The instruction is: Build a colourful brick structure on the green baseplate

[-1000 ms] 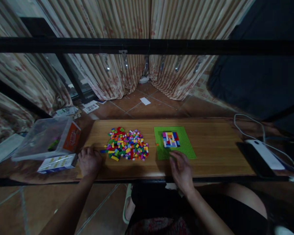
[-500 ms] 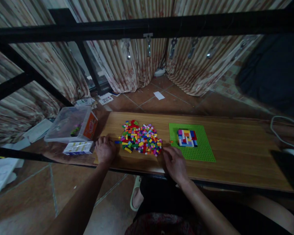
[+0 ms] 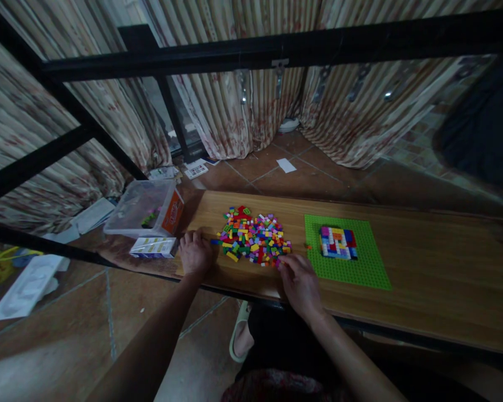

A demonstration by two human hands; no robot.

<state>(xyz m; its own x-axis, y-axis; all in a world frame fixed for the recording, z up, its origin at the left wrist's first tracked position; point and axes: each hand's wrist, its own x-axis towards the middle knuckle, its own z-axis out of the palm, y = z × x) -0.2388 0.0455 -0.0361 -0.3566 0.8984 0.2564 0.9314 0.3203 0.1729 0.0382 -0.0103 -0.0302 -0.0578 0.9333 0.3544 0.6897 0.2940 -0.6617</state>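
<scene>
A heap of small coloured toy bricks (image 3: 251,237) lies on the wooden board. At the heap's near right edge, my right hand (image 3: 300,282) has thumb and forefinger together on a small purple brick (image 3: 279,263). My left hand (image 3: 195,254) rests on the board's left end, fingers spread on the surface, close to a blue brick (image 3: 214,242). To the right lies a green baseplate (image 3: 373,259) bearing a multicoloured, roughly square brick build (image 3: 337,243). A tiny orange brick (image 3: 308,246) sits by the baseplate's left edge.
Beyond my left hand stand a small white box (image 3: 153,247) and a clear plastic bin (image 3: 136,209) with an orange label. The wooden board (image 3: 427,268) runs on to the right. Behind it are a dark metal bar (image 3: 235,60) and striped curtains (image 3: 222,123).
The view has turned, so everything sits further right in it. My right hand's fingertips have closed on a purple brick at the heap's edge. The left hand stays at the board's left end.
</scene>
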